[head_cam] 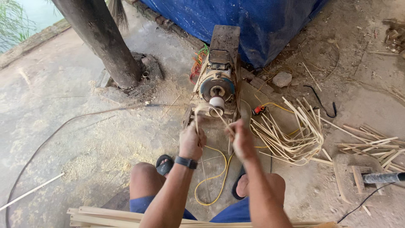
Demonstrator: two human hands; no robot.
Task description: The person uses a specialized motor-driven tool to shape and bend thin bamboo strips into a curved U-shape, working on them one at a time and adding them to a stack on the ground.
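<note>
A thin pale cane strip (209, 109) loops around the white roller (217, 104) at the front of a small motor machine (217, 80) on the ground. My left hand (191, 140), with a black watch on its wrist, grips one end of the strip. My right hand (241, 139) grips the other end. Both hands sit just in front of the roller, a little apart, pulling the strip back toward me. My knees and sandalled feet (164, 164) show below.
A heap of curved cane strips (291, 131) lies right of the machine, with more flat strips (375, 145) farther right. A yellow cable (215, 177) loops between my feet. A tree trunk (101, 38) stands left, a blue tarp (253, 21) behind. Slats (109, 215) lie across my lap.
</note>
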